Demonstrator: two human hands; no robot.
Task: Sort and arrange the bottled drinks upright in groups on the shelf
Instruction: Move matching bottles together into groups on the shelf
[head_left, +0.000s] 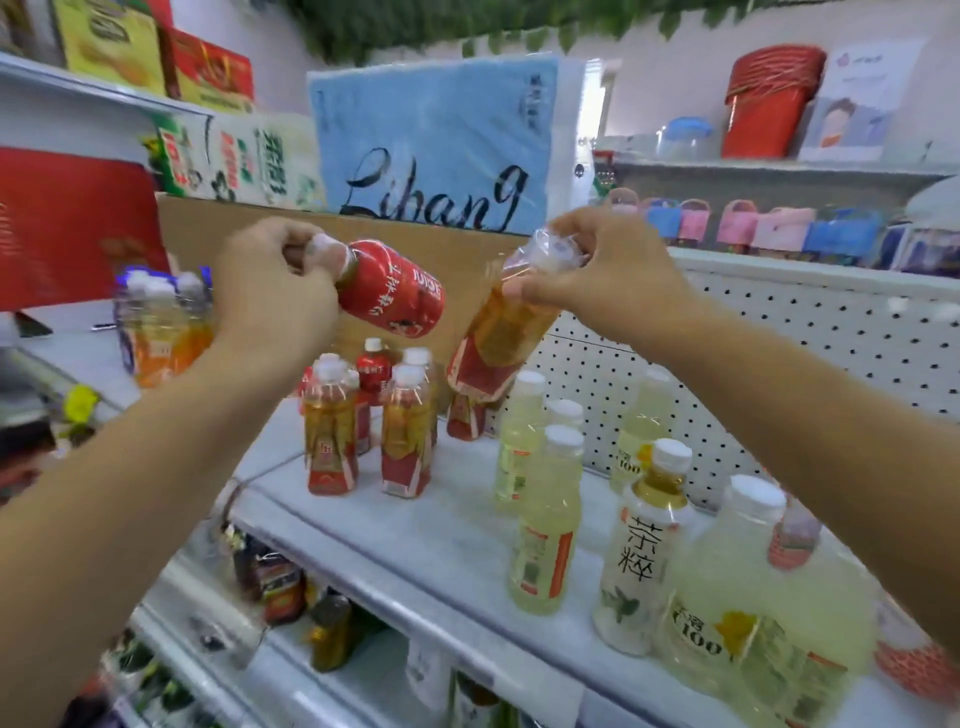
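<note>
There's the red bottle (390, 289), solid red wrap, white characters, white cap. Next, the amber bottle (500, 332): amber drink, red label low down, white cap. The amber group (331, 441) matches, amber over red, white caps. The pale bottles (545, 530) are lemon-yellow, white-capped, with an orange stripe on the label. Now the tea bottle (641, 561): white wrap, black characters, golden neck. The shelf (415, 540) is pale grey-white, the pegboard (831, 332) white, dotted black. Black script on the blue pack (431, 130); the cardboard (208, 228) is plain brown.

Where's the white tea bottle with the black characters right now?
The white tea bottle stands upright front right on the shelf in the head view, between a pale yellow bottle and a larger pale bottle.
</note>
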